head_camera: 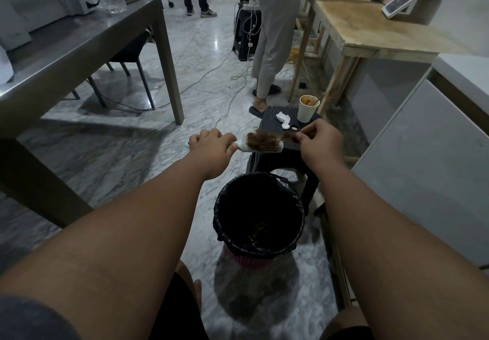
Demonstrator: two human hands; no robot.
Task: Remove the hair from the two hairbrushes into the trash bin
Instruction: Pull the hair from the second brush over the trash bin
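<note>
A pale mint hairbrush (254, 148) lies level in the air, its bristles matted with brown hair (266, 139). My left hand (211, 145) grips its handle at the left. My right hand (318, 138) pinches the right end of the hair clump, which stretches off the brush head. Below and slightly nearer stands a round trash bin (297, 208) lined with a black bag, with a few brown strands at the bottom. I see only this one brush.
A black plastic stool (274, 116) behind the brush carries a paper cup (308, 108) and a crumpled tissue (283, 119). A grey table (79, 46) fills the left, a white cabinet (428, 160) the right. A person's legs (272, 38) stand ahead among floor cables.
</note>
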